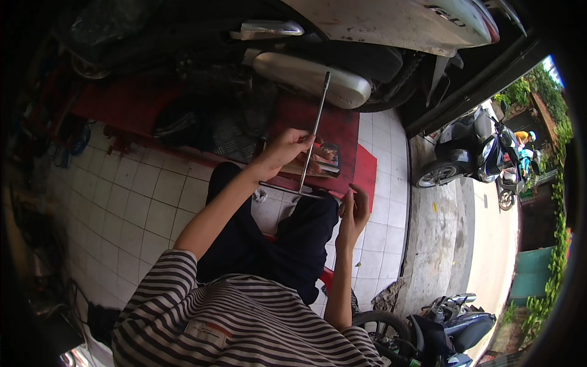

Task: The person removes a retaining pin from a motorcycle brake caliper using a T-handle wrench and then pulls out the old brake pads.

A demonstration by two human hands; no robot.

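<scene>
My left hand (282, 153) is closed around the shaft of a long metal T-handle socket wrench (320, 105). The wrench's socket end points up and away, in front of a scooter's pale engine side cover (312, 76). Its crossbar lies at the near end, above my knees. Beside the bar's right end is my right hand (354, 214), apart from it, with fingers slightly bent, spread and empty. Just beyond the wrench shaft, a small open-topped box (330, 160) rests on the red work stand (362, 178); my left hand and the wrench partly hide it.
The scooter's pale body panel (391, 21) and footpeg (269, 29) overhang the stand. White tiles (140, 202) cover the floor. To the right, a parked scooter (471, 147) stands outside by the road; another motorbike (440, 330) is at the lower right.
</scene>
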